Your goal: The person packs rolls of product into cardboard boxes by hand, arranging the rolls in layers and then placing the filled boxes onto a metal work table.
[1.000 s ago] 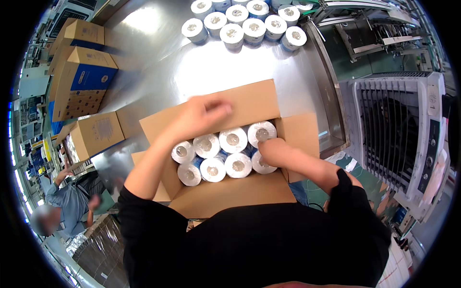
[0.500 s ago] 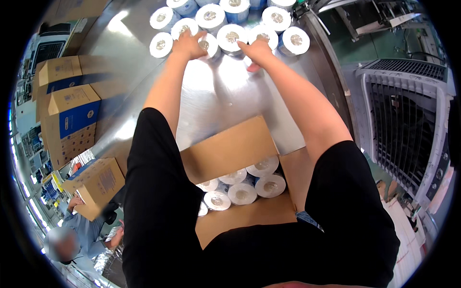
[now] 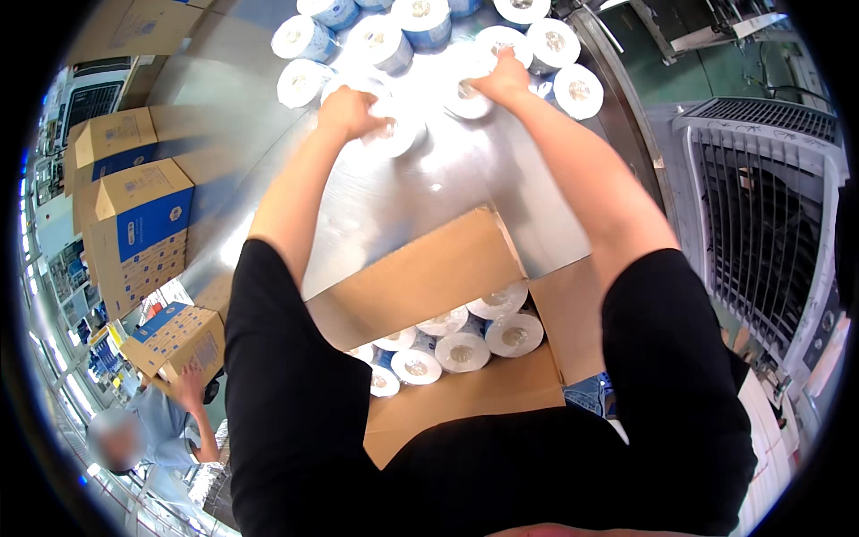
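Observation:
On the metal table at the far side stand several white paper rolls in blue-and-white wrap. My left hand [image 3: 344, 115] grips a paper roll [image 3: 403, 136], its thumb at the roll's core and its fingers over a roll just behind. To the right, my right hand [image 3: 506, 79] has its thumb at the core of another paper roll [image 3: 467, 100]. Its fingers reach onto a neighbouring roll [image 3: 501, 39]. Close to my body, an open cardboard box [image 3: 429, 268] holds several paper rolls [image 3: 463, 353] standing in rows.
Printed cardboard boxes [image 3: 139, 215] stand along the left. A co-worker [image 3: 165, 430] at the lower left handles another box [image 3: 183, 336]. A metal rail [image 3: 617, 89] edges the table [image 3: 394, 215] on the right, beside a grey slatted crate [image 3: 761, 215].
Both hands have closed on rolls and drawn them slightly toward me, away from the group. The co-worker's hand and box have shifted.

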### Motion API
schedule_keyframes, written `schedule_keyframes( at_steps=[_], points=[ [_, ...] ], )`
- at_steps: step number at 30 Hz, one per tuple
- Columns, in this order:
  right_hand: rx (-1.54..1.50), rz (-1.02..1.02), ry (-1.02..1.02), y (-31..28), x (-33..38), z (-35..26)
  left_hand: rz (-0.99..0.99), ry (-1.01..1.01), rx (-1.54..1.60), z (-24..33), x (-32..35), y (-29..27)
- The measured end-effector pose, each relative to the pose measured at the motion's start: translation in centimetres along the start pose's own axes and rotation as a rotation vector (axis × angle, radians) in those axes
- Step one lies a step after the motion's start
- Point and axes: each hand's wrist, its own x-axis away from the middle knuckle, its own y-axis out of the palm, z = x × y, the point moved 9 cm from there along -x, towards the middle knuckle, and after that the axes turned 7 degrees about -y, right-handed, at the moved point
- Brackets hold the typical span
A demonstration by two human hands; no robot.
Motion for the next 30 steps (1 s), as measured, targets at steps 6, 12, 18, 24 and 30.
schedule_keyframes(
  at_steps=[6, 12, 18, 24, 30],
  points=[
    [0.011, -0.302, -0.299, -6.5, 8.0, 1.0, 0.106, -0.191, 1.014, -7.5, 16.8, -5.9],
    [-0.341, 0.057, -0.319, -21.1, 15.2, -4.5, 0.254, -0.38, 1.926, -15.2, 40.2, -3.4],
    [-0.336, 0.161, -0.682, -22.1, 30.1, -15.2, -0.139, -0.362, 0.934, -2.6, 46.1, -1.0],
    [0.065, -0.937, -0.986, -5.8, 45.8, -19.9, 0.073, -0.095, 0.015, -0.5, 47.5, -1.4],
    [0.123, -0.97, -0.981, 6.6, 47.1, -19.4, 0.059, 0.011, -0.045, 0.0, 46.3, 3.3]
  ],
)
